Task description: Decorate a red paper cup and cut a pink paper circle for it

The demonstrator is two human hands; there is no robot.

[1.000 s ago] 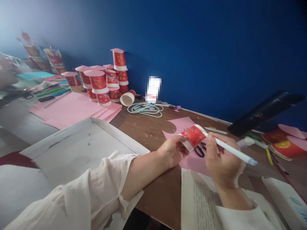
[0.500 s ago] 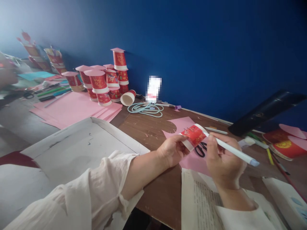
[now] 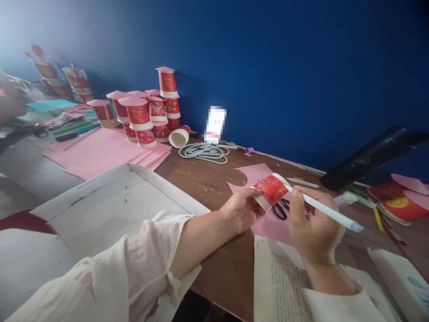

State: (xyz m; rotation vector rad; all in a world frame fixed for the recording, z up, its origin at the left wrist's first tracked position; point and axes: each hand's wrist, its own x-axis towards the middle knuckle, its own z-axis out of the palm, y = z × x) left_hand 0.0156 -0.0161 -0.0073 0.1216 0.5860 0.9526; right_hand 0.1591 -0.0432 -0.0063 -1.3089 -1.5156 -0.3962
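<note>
I read the step in hand as marking a cup with a pen, with the cup lifted clear of the table (image 3: 208,183). My left hand (image 3: 239,209) is curled about the base end of one red paper cup (image 3: 271,190), thumb and fingers closed on it, and holds it on its side just above a cut pink sheet (image 3: 253,173). My right hand (image 3: 310,223) is closed in a writing grip on one white pen (image 3: 330,213); its tip meets the white rim of the cup, and its capped end points off to the right.

In my judgement, any stroke from here calls for the left hand to keep the cup from rolling and for light pressure, since the thin wall would dent under a hard tip.

- **In the hands:** one cup and one pen.
- **Beneath them:** one pair of black scissors (image 3: 280,210) lies on the pink sheet, partly hidden by the right hand.
- **By the blue wall:** a cluster of upright red cups (image 3: 147,116) capped with pink discs, perhaps nine or ten; they overlap too much for a sure count. One more cup (image 3: 179,137) lies on its side beside them.
- **Far left:** more cups, too blurred to count.
- **Right edge:** what look like two further red cups.
- **Elsewhere on the table:** one coiled cable (image 3: 203,152), one stack of pink sheets (image 3: 100,150), one white tray (image 3: 110,201) near my left sleeve, and one open book (image 3: 278,281) under my right wrist.
</note>
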